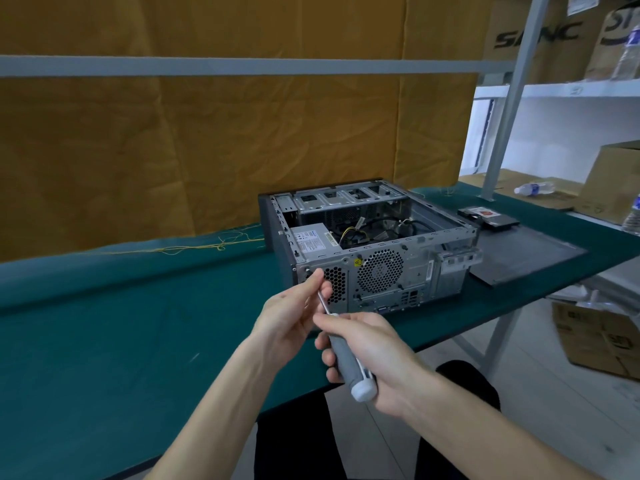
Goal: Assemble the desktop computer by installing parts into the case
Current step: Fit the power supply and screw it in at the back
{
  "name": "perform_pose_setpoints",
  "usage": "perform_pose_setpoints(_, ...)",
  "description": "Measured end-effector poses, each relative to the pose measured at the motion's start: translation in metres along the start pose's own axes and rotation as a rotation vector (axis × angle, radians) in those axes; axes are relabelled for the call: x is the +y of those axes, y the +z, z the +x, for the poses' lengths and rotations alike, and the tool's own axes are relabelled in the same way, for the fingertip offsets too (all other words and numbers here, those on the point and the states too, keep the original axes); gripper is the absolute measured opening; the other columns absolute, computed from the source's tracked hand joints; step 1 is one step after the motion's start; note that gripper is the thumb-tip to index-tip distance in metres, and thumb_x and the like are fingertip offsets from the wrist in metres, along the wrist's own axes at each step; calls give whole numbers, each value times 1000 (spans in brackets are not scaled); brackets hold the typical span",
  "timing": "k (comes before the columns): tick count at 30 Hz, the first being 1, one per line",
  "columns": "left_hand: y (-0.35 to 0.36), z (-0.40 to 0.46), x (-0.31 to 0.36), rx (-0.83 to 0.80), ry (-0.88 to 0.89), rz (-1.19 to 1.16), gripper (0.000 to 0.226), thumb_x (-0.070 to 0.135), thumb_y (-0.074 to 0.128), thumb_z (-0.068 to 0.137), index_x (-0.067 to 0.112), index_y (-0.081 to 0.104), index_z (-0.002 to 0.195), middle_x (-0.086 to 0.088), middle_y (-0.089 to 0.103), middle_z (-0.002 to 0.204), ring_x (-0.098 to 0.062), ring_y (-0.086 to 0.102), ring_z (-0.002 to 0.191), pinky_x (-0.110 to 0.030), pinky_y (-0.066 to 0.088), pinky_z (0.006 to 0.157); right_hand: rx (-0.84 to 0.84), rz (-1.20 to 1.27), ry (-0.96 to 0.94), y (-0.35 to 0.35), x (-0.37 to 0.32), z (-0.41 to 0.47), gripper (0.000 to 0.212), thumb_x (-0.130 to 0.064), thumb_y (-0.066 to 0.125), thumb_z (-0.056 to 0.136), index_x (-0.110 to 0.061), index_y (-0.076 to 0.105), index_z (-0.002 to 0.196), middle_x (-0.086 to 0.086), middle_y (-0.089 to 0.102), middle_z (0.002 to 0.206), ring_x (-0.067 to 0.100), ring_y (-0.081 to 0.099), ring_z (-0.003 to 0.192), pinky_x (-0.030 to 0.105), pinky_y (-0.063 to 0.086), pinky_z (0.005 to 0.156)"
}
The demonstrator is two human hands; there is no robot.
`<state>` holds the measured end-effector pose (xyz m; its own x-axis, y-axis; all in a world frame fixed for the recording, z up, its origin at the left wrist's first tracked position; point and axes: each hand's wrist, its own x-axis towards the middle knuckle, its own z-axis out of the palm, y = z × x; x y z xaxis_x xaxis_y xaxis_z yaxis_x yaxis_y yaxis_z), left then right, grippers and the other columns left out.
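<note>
An open computer case (381, 268) lies on its side on the green table (104, 341), rear panel toward me. A power supply (311, 242) sits inside at the left rear, with cables (363, 230) behind it. My right hand (370, 355) grips the grey handle of a screwdriver (349, 362). Its metal shaft points up-left at the rear panel's upper left corner. My left hand (294, 313) pinches the shaft near its tip, next to a screw at that corner.
The case's dark side panel (526, 254) lies flat to the right, with a hard drive (488, 218) behind it. Yellow cloth hangs behind the table. Shelves at right hold cardboard boxes (613, 188) and a water bottle (535, 188). A box (599, 337) stands on the floor.
</note>
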<state>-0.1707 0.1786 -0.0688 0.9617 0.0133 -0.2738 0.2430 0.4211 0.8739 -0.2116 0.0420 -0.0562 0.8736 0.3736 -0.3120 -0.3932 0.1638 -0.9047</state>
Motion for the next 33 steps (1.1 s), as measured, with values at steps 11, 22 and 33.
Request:
perform_pose_setpoints(11, -2, -1, 7, -7, -48, -264, 26, 15, 67, 95, 1, 66, 117, -10, 76, 91, -10, 73, 66, -19, 61, 63, -67, 103, 115, 4, -9, -5, 19, -31, 72, 95, -13, 72, 95, 10, 67, 76, 14, 52, 48, 23, 44, 40)
perform_pose_setpoints(22, -16, -6, 11, -87, -93, -179, 29, 14, 57, 102, -3, 67, 124, -9, 77, 105, -11, 73, 63, -19, 55, 49, -167, 192, 164, 1, -13, -5, 26, -36, 53, 106, -12, 57, 97, 17, 74, 92, 14, 51, 46, 22, 41, 37)
perform_pose_setpoints(33, -7, 1, 7, -87, -129, -199, 16, 20, 74, 88, 9, 68, 97, -3, 73, 77, -10, 65, 50, -20, 50, 42, -79, 101, 110, 5, -13, -7, 16, -23, 75, 91, -9, 67, 92, 9, 64, 73, 13, 52, 49, 22, 46, 41)
